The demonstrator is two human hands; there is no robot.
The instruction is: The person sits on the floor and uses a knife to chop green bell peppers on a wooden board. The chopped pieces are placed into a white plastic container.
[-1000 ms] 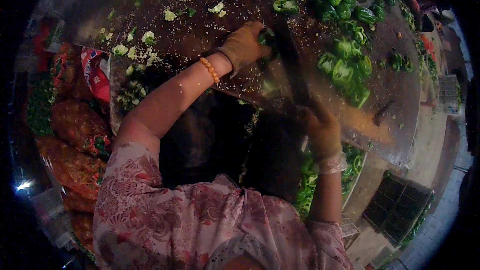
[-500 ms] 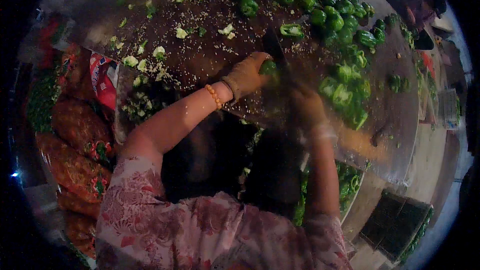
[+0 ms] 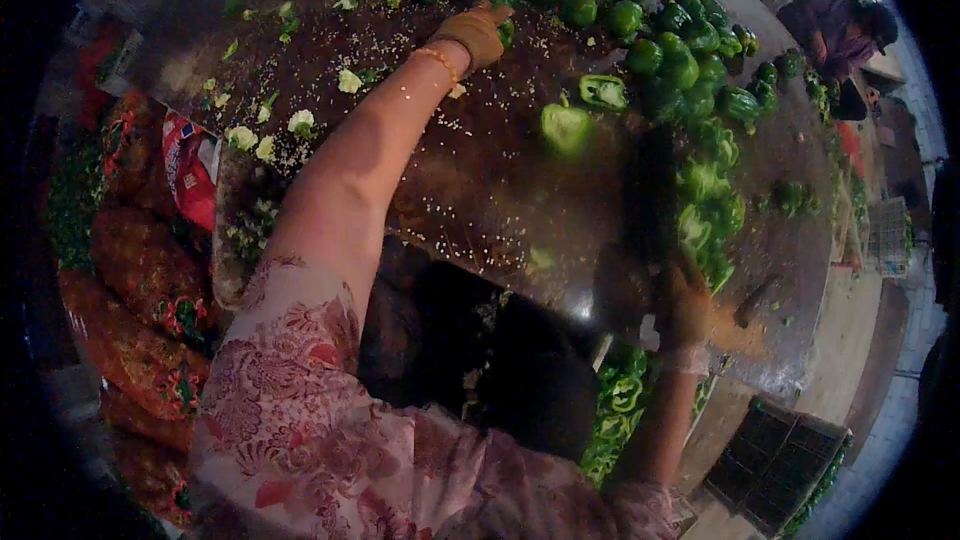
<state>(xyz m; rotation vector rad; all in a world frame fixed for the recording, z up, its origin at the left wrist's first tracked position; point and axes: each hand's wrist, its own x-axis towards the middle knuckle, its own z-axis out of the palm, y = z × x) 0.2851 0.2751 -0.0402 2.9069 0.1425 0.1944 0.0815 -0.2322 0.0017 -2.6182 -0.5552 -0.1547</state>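
Note:
My gloved left hand (image 3: 474, 36), with a beaded bracelet at the wrist, reaches to the far part of the dark table (image 3: 470, 170). Its fingers are closed on a green bell pepper (image 3: 507, 35), mostly hidden beneath them. At the right, my gloved right hand (image 3: 688, 310) grips a broad-bladed knife (image 3: 648, 190); motion blurs both, and the dark blade points away from me. Between my hands lie a pale-green pepper half (image 3: 566, 128) and another cut half (image 3: 603, 92). Several cut pieces (image 3: 708, 210) are heaped just right of the blade.
Whole green peppers (image 3: 677, 62) are piled at the far right. Seeds and cut cores (image 3: 300, 122) litter the table's left side. Below the near edge stands a container of cut peppers (image 3: 622, 390). Full sacks (image 3: 150, 250) lie at left, a dark crate (image 3: 775, 460) at lower right. Another person (image 3: 835, 30) is far right.
My left hand has moved away from me to the far peppers. My right hand and the knife have shifted right and nearer to me. A cut half now lies where the table was bare.

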